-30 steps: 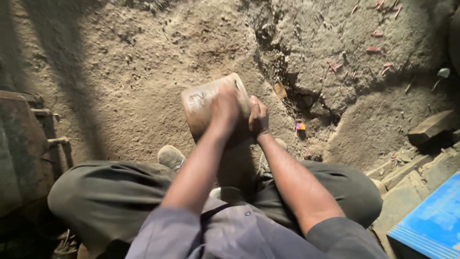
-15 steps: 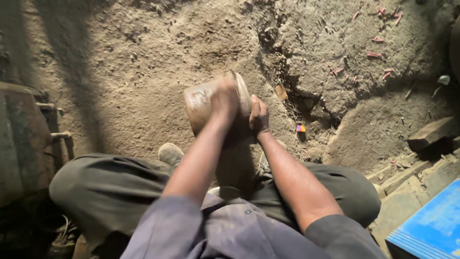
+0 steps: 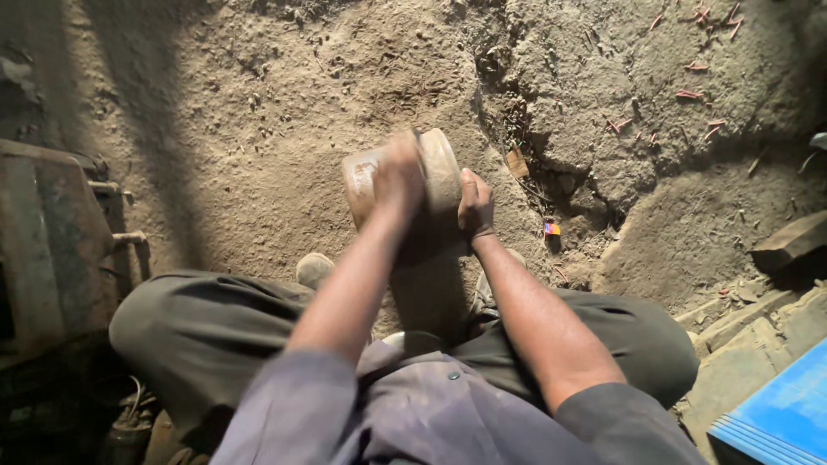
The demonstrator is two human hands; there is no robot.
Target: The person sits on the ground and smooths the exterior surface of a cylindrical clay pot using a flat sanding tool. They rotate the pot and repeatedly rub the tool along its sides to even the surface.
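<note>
A dusty round jar (image 3: 439, 168) lies tilted on its side over the sandy ground, held between both hands. My left hand (image 3: 398, 176) wraps over its top and front. My right hand (image 3: 475, 205) presses against its right end, where the wide lid sits. Both forearms reach out from grey-purple sleeves. My knees in dark olive trousers spread to either side, and a shoe (image 3: 314, 269) shows below the jar.
A rusty metal machine part (image 3: 52, 250) stands at the left. A wooden block (image 3: 788, 243) lies at the right. A blue sheet (image 3: 780, 418) sits in the lower right corner. Small reddish chips (image 3: 698, 93) and a small coloured scrap (image 3: 552, 228) litter the dirt.
The jar and both hands have kept their grip. The view has shifted slightly, so the jar sits a little higher and further right in the frame.
</note>
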